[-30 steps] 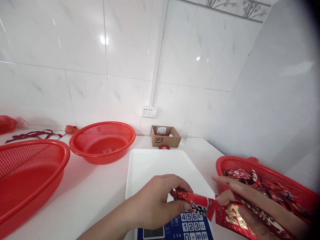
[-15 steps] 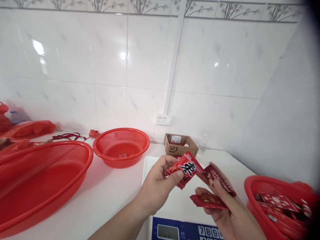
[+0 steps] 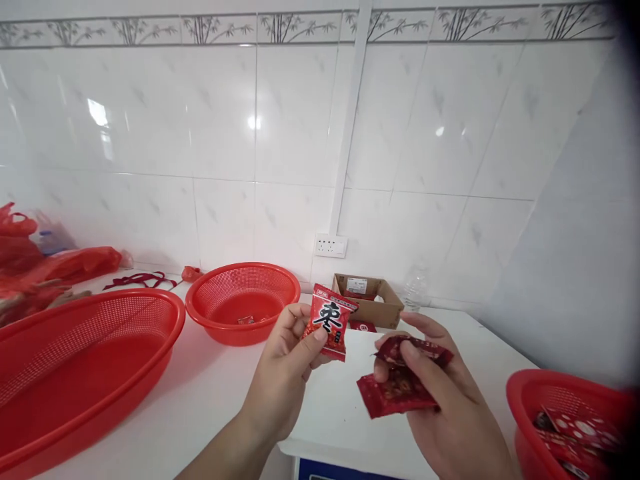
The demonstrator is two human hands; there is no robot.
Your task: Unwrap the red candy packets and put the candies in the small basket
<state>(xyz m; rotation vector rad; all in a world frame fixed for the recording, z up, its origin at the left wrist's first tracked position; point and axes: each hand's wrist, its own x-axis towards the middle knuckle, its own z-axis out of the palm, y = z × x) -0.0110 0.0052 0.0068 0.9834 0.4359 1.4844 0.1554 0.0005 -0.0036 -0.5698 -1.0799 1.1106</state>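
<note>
In the head view, my left hand (image 3: pixel 285 373) pinches a small bright red snack packet (image 3: pixel 329 321) with a large black character on its front, thumb across the lower part. To its right, my right hand (image 3: pixel 450 407) is closed on dark red snack packets: one (image 3: pixel 415 350) lies under the thumb, another (image 3: pixel 395 393) sticks out below it toward the left. Both hands hover above the white platform of a digital scale (image 3: pixel 345 427). Only a strip of the scale's blue panel (image 3: pixel 340 470) shows at the bottom edge.
A large red basket (image 3: pixel 150 307) stands at the left, with a round red basket (image 3: pixel 243 273) behind it holding a few small packets. At the right, another red basket (image 3: pixel 520 400) contains several packets. An open cardboard box (image 3: pixel 385 313) and a clear plastic bottle (image 3: pixel 416 287) sit near the wall.
My left hand has drawn its packet left and turned it upright toward the camera. The packets in my right hand have shifted closer together. The view has tilted up, hiding most of the scale's panel.
</note>
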